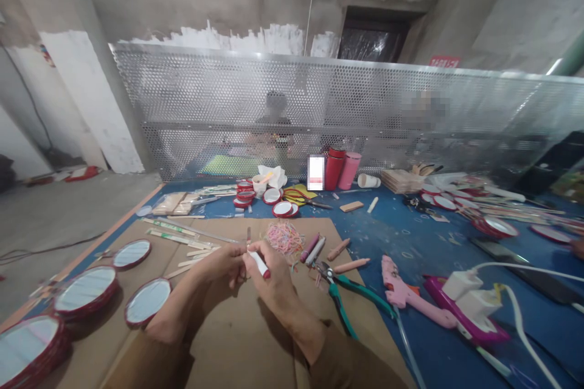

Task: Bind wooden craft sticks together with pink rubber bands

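My right hand (276, 273) is closed around a white marker (259, 262) with a red end, which points down toward my wrist. Close against it, my left hand (228, 264) is closed in a pinch. A small thin strip (249, 234) sticks up just above the fingertips; what the left fingers grip is mostly hidden. Both hands are over a cardboard sheet (237, 340). Just beyond them lies a pile of colourful rubber bands (283, 238). Several wooden sticks (194, 258) lie past my left wrist.
Round red-rimmed mirrors (148, 302) lie at left. Right of my hands are more markers (310, 247), green-handled pliers (342, 292), a pink glue gun (401, 285) and a purple power strip (479, 322). Bottles (335, 169) stand before a perforated metal screen (219, 97).
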Demonstrator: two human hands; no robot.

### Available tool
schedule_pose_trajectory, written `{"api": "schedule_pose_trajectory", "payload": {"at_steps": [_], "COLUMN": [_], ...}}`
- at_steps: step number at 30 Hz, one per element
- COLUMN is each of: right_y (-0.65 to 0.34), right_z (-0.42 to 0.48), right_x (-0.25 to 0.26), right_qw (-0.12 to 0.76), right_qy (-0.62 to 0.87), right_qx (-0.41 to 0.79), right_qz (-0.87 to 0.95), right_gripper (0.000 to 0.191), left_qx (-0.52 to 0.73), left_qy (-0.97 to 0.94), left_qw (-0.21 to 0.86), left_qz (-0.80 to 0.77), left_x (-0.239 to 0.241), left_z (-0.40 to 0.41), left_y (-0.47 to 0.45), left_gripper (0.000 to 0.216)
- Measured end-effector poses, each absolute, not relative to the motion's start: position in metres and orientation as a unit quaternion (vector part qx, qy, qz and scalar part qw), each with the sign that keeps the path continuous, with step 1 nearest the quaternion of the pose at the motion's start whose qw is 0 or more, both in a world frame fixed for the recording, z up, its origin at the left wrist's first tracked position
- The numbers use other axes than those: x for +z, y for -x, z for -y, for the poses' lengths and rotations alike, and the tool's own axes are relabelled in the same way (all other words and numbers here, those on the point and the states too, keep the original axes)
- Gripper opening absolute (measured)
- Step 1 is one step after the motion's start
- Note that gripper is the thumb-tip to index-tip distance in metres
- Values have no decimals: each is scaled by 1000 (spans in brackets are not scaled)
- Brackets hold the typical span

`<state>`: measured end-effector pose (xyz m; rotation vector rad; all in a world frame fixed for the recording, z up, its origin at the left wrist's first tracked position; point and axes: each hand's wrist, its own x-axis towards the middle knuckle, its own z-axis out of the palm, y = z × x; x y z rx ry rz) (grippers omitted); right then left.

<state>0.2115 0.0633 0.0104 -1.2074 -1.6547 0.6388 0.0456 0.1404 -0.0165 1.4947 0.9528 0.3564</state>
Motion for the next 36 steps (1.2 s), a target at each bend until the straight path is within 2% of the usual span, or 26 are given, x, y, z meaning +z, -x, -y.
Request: {"api": "schedule_pose_trajectory", "payload": {"at_steps": [7, 20, 36], "right_y": [-210, -207, -215], "right_z": [-66, -66, -67], "right_x": [8, 7, 11], "right_qw": [485, 493, 523], "right_qy": [498, 518, 482], "right_qx": [256, 252, 236], "right_qz": [672, 653, 662], "right_gripper": [19, 20, 18], "left_qx": [159, 158, 170], "left_qy": [-657, -650, -669], "left_qw": [594, 609, 612], "left_qz": [-437, -426, -387], "left_x": [-14, -6, -2], "left_z": [-137, -135, -136], "left_y": [-44, -46, -48], "left_gripper": [36, 35, 57]}}
